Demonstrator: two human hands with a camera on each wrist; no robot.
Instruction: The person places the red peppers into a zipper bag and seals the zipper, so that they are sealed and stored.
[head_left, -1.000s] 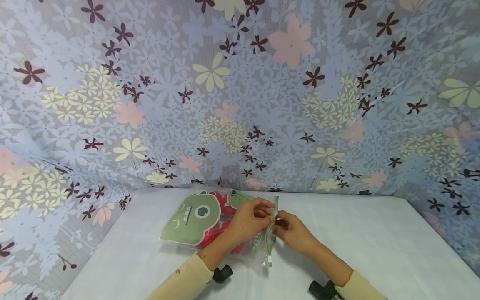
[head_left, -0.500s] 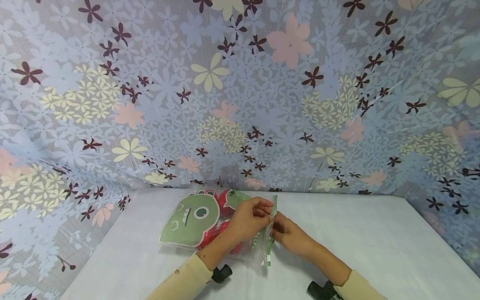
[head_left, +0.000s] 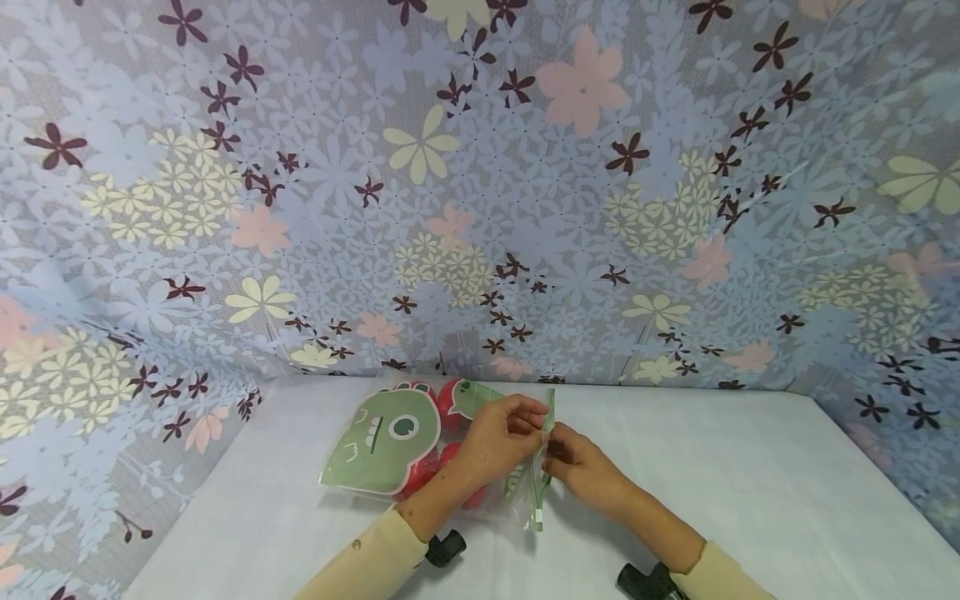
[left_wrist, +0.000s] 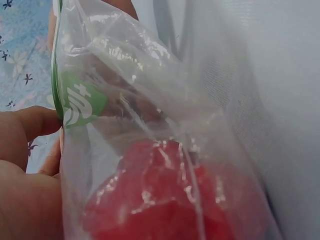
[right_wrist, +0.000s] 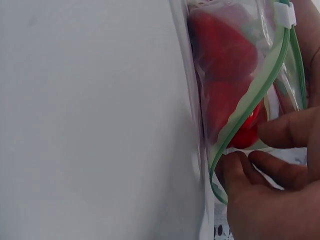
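Note:
A clear zip bag [head_left: 382, 442] printed with a green cartoon face lies on the white tabletop, its green zip edge to the right. Glossy red things [left_wrist: 160, 200] fill it; their kind is not plain through the plastic. My left hand [head_left: 498, 437] reaches over the bag and pinches the zip edge between thumb and fingers. From the other side my right hand [head_left: 588, 471] holds the same edge with curled fingers. The right wrist view shows the two green strips [right_wrist: 255, 95] parted, with a white slider [right_wrist: 286, 15] at the near end.
Black wrist devices [head_left: 447, 548] sit under both forearms. A floral cloth [head_left: 480, 208] hangs behind and along the sides of the white tabletop [head_left: 735, 475].
My right hand has shifted slightly left against the zip edge over the last second. The left hand keeps its pinch, and the bag stays nearly where it was.

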